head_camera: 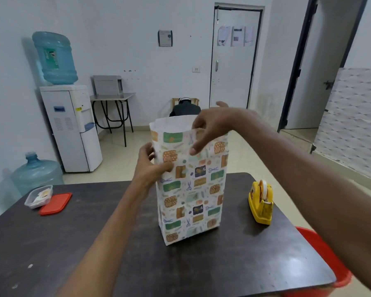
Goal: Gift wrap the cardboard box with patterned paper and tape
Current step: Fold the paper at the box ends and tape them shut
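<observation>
- The patterned paper (193,189) stands as a tall upright sleeve near the middle of the dark worktop (73,243). It covers the cardboard box completely, so I see no bare cardboard.
- The sleeve's top is open and its white inside shows above the printed front.
- My left grip (150,166) is clamped on the sleeve's upper left edge, with the thumb on the printed front and the fingers round the side.
- My right grip (204,129) is at the top rim and pinches the paper there, the thumb pressed down on the front face. One finger sticks out past the rim.
- A yellow tape dispenser (261,202) sits on the worktop to the right, apart from the sleeve.
- At the far left, a clear container (39,196) rests just beside its red lid (56,203).
</observation>
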